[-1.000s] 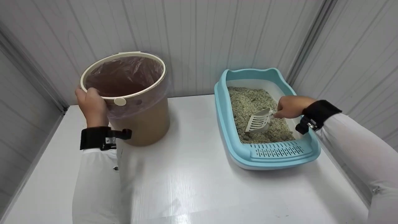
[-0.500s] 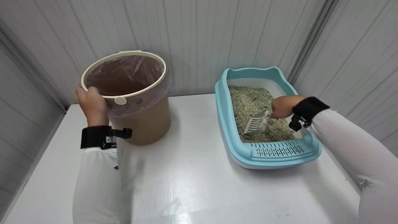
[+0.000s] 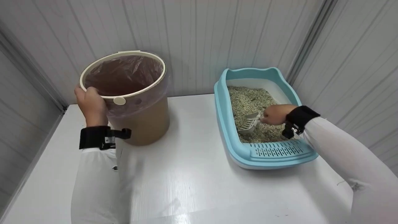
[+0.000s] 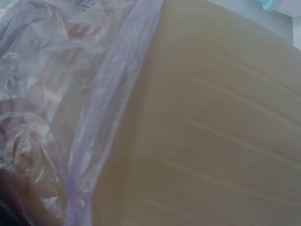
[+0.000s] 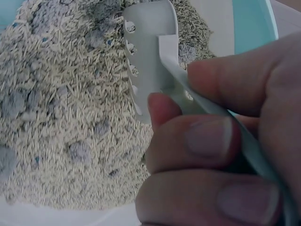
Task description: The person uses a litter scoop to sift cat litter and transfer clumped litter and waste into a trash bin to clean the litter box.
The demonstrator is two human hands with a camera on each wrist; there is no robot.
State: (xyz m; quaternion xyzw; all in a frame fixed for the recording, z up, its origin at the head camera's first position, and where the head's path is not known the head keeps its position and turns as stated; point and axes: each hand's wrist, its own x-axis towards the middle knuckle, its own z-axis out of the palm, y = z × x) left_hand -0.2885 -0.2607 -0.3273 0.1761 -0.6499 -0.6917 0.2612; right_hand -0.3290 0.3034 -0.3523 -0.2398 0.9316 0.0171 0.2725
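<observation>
Head view: right hand (image 3: 275, 114) has slid toward the near-left part of the light blue plastic litter tray (image 3: 224, 129) over the last second, and the pale grey slotted plastic scoop (image 3: 248, 123) it carries has dropped from a raised, tilted pose to a lower one with its front edge down in the beige pelleted litter (image 3: 248, 99), near the tray's left wall. Right wrist view confirms the hold: thumb and curled fingers (image 5: 207, 141) pinch the scoop's handle, and the slotted blade (image 5: 148, 52) lies against the granules, among grey clumps (image 5: 80, 150) scattered through the bed. Whether any clump already sits in the blade cannot be told from either view. Left hand (image 3: 91, 105) has not shifted in that time; its fingers hook over the cream rim of the tan round bin (image 3: 146, 121), which is lined with a clear, pinkish plastic bag (image 3: 124, 74) and stands on the white tabletop (image 3: 186, 186) well apart from the tray, to its left. Left wrist view shows only the bin's tan wall and crumpled liner (image 4: 70, 94) up close; the hand itself is not shown there. Reading of the change: the scoop has gone from hovering to digging, so the work looks to be at the loading stroke, with nothing yet lifted clear of the tray and the bin held steady.
</observation>
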